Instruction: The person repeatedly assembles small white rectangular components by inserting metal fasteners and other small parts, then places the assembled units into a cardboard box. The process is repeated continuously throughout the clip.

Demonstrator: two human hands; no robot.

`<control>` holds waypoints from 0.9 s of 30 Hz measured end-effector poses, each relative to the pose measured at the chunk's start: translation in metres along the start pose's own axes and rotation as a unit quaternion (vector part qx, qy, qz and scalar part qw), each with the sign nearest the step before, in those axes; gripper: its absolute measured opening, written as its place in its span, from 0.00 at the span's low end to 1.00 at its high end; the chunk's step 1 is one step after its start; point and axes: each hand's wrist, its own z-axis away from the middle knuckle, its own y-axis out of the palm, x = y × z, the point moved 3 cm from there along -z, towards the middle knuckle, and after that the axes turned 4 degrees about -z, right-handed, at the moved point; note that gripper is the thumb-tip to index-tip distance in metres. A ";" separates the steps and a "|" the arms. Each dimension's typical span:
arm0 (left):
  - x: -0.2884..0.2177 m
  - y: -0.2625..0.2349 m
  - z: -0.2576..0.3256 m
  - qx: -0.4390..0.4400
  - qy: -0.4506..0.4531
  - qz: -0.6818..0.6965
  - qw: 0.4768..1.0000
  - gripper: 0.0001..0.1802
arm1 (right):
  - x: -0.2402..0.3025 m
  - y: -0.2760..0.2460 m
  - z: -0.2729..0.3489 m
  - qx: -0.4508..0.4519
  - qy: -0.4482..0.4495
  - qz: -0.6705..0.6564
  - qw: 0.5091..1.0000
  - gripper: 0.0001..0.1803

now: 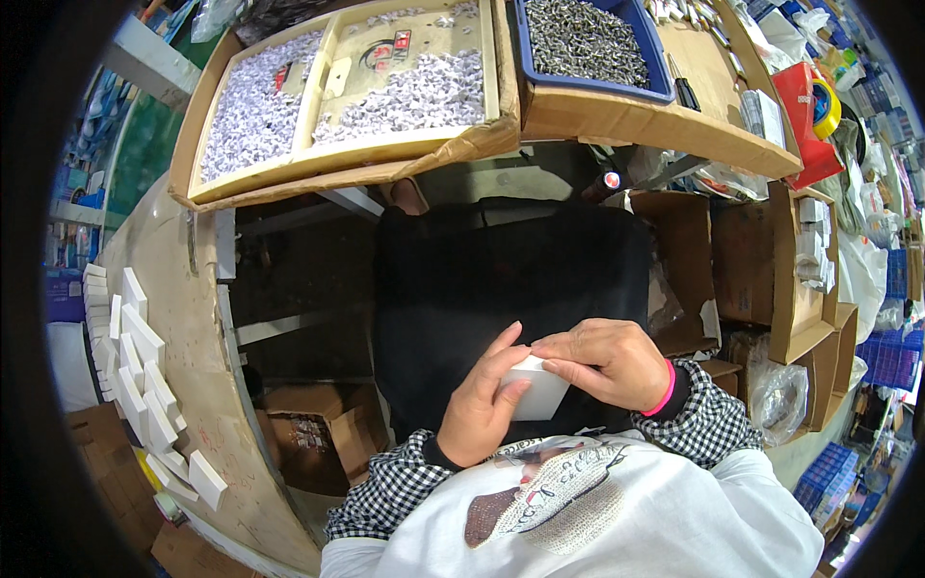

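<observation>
Above my lap I hold a small white box (541,393) in both hands. My left hand (479,403) grips its left side, with the thumb on the near face and the fingers along the upper edge. My right hand (615,363) closes on its upper right edge, fingers and thumb pinched together at the top. The box's far side and whatever is inside it are hidden from view.
A two-part wooden tray (323,87) of small white pieces lies ahead on the left. Beside it stands a blue bin (597,90) full of metal parts. Several white boxes (145,371) lie on the left table. Cardboard boxes (679,260) stand at right, near a yellow tape roll (826,108).
</observation>
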 end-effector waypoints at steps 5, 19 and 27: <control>0.017 -0.004 0.004 -0.020 -0.029 0.196 0.980 0.20 | -0.013 0.009 0.011 -0.009 0.031 -0.091 0.995 0.16; 0.033 0.003 0.013 -0.038 -0.014 0.287 0.957 0.17 | -0.025 0.027 0.018 -0.042 0.025 -0.135 0.990 0.12; 0.027 0.003 0.006 -0.063 -0.059 0.174 0.981 0.09 | -0.024 0.029 0.016 -0.091 -0.022 -0.177 0.980 0.11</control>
